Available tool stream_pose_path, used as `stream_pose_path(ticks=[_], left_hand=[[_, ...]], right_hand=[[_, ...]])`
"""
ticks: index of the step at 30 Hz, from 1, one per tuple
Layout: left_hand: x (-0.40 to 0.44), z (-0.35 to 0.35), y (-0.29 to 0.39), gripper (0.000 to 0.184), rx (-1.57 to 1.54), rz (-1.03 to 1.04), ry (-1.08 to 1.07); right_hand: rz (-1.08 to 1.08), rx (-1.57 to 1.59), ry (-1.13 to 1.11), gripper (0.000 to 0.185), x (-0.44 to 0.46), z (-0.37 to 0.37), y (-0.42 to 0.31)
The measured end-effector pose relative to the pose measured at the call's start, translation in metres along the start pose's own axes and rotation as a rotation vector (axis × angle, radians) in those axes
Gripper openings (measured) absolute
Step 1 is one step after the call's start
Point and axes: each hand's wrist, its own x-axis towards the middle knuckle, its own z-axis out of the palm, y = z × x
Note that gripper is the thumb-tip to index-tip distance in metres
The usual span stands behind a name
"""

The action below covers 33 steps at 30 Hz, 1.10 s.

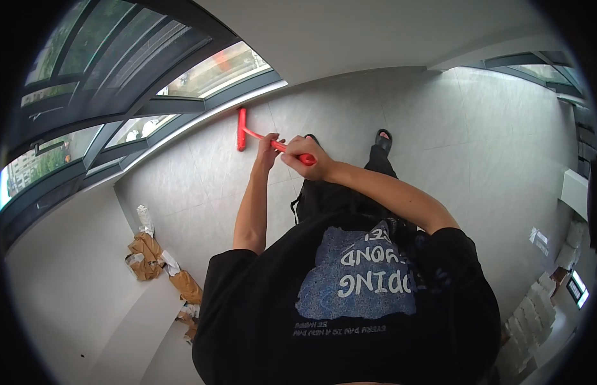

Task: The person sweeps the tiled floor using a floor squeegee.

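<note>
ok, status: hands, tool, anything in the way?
Left hand, right hand both on red handle. Tool head near window. Nothing seen blocking it; brown paper lies well apart.

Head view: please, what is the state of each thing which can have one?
red tool: held, slanted
left hand: closed around the red tool
right hand: closed around the red tool
brown paper: crumpled
right sandal: worn
T-shirt: worn
window: cannot tell whether open or shut

Tool (241,130) before person (350,269), windows (112,54) ahead left, paper (145,251) left
</note>
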Motion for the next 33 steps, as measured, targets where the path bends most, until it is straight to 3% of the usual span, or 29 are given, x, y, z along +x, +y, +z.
stream_pose_path(ticks=[4, 6, 7, 8, 10, 12, 16, 21, 23, 24, 26, 27, 28, 31, 32, 33], left_hand=[[-0.023, 0.105, -0.020, 0.014, 0.217, 0.109, 0.000], [-0.010, 0.146, -0.046, 0.012, 0.131, 0.225, -0.159], [-0.010, 0.177, -0.057, 0.011, 0.347, 0.269, -0.084], [-0.008, 0.208, -0.067, 0.009, 0.086, 0.133, -0.019], [-0.006, 0.264, -0.095, 0.009, 0.075, 0.079, 0.071], [-0.038, 0.313, -0.125, 0.018, 0.004, 0.179, -0.028], [-0.054, 0.348, -0.166, 0.010, -0.073, 0.151, 0.013], [-0.064, 0.327, -0.146, 0.003, -0.196, 0.163, 0.077], [-0.078, 0.312, -0.114, 0.003, -0.225, 0.266, 0.113], [-0.060, 0.277, -0.107, 0.004, -0.239, 0.398, -0.087], [0.007, 0.193, -0.095, 0.012, -0.014, 0.549, -0.076], [0.049, 0.153, -0.079, 0.020, -0.185, 0.379, -0.169], [0.090, 0.113, -0.079, 0.026, -0.209, 0.391, -0.081], [0.053, 0.126, -0.052, 0.022, 0.925, 0.552, 0.226], [0.034, 0.141, -0.053, 0.020, 1.127, 0.459, 0.340], [0.043, 0.141, -0.064, 0.020, 1.124, 0.455, 0.341]], right_hand=[[0.059, -0.091, 0.078, 0.019, -0.037, -0.057, -0.007], [0.154, 0.019, 0.213, 0.016, -0.054, -0.101, -0.027], [0.217, -0.012, 0.217, 0.015, -0.065, -0.125, -0.050], [0.260, -0.055, 0.223, 0.014, -0.071, -0.153, -0.064], [0.166, -0.101, 0.278, 0.014, -0.096, -0.195, -0.069], [0.156, -0.053, 0.277, 0.016, -0.136, -0.227, -0.079], [-0.022, 0.055, 0.141, 0.019, -0.183, -0.266, -0.103], [-0.144, 0.189, 0.049, 0.026, -0.164, -0.264, -0.103], [-0.172, 0.146, 0.014, 0.036, -0.128, -0.248, -0.086], [-0.127, 0.066, -0.032, 0.035, -0.109, -0.240, -0.074], [-0.035, 0.158, 0.022, 0.032, -0.066, -0.207, -0.056], [-0.008, 0.102, 0.023, 0.032, -0.049, -0.190, -0.029], [0.046, 0.056, -0.040, 0.031, -0.037, -0.178, -0.010], [0.047, 0.107, -0.037, 0.029, -0.028, -0.161, -0.003], [0.086, 0.110, -0.039, 0.026, -0.033, -0.164, -0.006], [0.128, 0.116, -0.039, 0.024, -0.040, -0.167, -0.009]])
